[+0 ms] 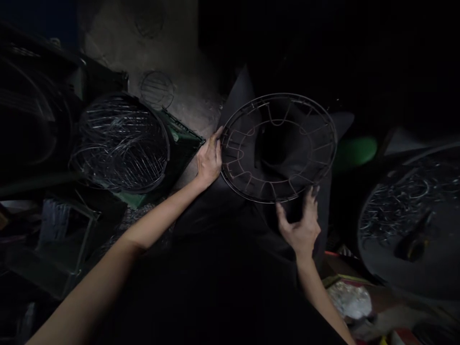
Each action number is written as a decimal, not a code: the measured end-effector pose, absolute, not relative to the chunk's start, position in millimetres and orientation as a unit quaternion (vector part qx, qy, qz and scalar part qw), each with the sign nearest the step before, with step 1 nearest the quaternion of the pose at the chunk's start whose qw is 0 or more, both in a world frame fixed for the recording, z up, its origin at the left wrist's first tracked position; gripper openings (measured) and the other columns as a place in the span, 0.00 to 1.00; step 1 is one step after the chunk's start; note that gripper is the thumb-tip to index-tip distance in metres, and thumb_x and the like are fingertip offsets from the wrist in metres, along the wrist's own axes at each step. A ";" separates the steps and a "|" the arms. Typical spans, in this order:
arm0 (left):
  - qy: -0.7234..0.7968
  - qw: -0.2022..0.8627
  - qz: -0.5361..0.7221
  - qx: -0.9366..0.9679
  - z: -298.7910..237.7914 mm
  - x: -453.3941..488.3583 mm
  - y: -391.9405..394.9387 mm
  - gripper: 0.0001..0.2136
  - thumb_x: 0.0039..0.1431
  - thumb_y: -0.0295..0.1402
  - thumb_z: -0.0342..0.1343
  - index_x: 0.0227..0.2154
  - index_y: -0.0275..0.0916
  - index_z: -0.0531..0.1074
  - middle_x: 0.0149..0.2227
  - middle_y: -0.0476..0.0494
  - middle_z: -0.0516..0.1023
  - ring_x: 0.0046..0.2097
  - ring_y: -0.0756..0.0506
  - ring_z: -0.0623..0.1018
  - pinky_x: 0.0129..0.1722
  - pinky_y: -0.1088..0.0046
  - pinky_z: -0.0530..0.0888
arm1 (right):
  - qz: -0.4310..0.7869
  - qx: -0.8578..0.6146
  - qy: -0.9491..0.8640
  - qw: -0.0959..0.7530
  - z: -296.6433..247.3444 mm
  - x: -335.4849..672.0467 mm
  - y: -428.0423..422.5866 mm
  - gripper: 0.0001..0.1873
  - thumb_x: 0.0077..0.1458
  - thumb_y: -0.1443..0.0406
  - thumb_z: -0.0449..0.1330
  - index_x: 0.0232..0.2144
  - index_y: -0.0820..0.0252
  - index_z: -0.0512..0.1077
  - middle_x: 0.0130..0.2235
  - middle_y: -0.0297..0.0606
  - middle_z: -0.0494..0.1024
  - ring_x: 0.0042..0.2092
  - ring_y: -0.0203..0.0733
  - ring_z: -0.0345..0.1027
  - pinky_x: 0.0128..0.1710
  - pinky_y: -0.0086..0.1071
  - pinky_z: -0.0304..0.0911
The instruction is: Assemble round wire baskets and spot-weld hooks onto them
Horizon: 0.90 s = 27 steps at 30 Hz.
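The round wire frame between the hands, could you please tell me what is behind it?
Dark grey material shows through the round wire frame; the middle is too dark to make out. Whatever lies beneath the material is covered.

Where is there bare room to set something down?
Pale floor beyond the left hand, right of the round wire grid, looks bare; likewise the basin around its dark tool, below the curled scraps. Crowded: the strand-filled tub.
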<state>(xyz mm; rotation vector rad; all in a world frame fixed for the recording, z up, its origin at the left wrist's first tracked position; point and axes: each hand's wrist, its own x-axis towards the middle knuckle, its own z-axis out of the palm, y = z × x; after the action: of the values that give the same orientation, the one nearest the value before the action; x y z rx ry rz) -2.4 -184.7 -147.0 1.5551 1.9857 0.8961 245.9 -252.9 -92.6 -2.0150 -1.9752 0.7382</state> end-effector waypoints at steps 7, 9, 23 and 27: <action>0.717 0.256 0.330 0.558 -150.0 -5.8 -187.2 0.22 0.66 0.45 0.32 0.55 0.41 0.61 0.53 0.41 0.70 0.55 0.44 0.71 0.56 0.67 0.66 | 0.265 -0.726 -0.633 0.053 -100.5 222.5 -253.1 0.58 0.48 0.45 0.57 0.64 0.75 0.32 0.65 0.68 0.36 0.66 0.61 0.27 0.61 0.58 0.30; 0.713 0.259 0.330 0.563 -150.6 -7.8 -186.2 0.22 0.66 0.45 0.33 0.56 0.42 0.60 0.54 0.41 0.70 0.55 0.44 0.72 0.55 0.67 0.66 | 0.273 -0.737 -0.617 0.038 -104.0 218.2 -251.3 0.60 0.48 0.43 0.56 0.63 0.80 0.32 0.64 0.72 0.33 0.66 0.64 0.23 0.60 0.60 0.25; 0.704 0.257 0.338 0.568 -160.3 -10.6 -182.5 0.21 0.66 0.43 0.35 0.55 0.39 0.59 0.54 0.39 0.70 0.51 0.42 0.74 0.53 0.66 0.67 | 0.326 -0.757 -0.565 -0.003 -100.1 205.2 -238.2 0.66 0.43 0.39 0.54 0.62 0.82 0.26 0.64 0.69 0.27 0.65 0.64 0.17 0.59 0.59 0.18; 0.711 0.269 0.352 0.546 -159.8 -9.3 -188.5 0.21 0.67 0.43 0.33 0.54 0.39 0.60 0.52 0.39 0.71 0.55 0.42 0.71 0.56 0.66 0.65 | 0.332 -0.765 -0.552 -0.008 -99.6 203.3 -239.5 0.72 0.35 0.38 0.59 0.62 0.77 0.23 0.64 0.66 0.24 0.66 0.62 0.15 0.59 0.58 0.17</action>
<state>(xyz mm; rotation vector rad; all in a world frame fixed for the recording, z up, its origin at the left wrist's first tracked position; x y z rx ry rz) -9.3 -188.5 -159.8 1.4723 1.9177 0.9496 203.3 -239.5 -99.6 -2.4146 -1.7433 1.0495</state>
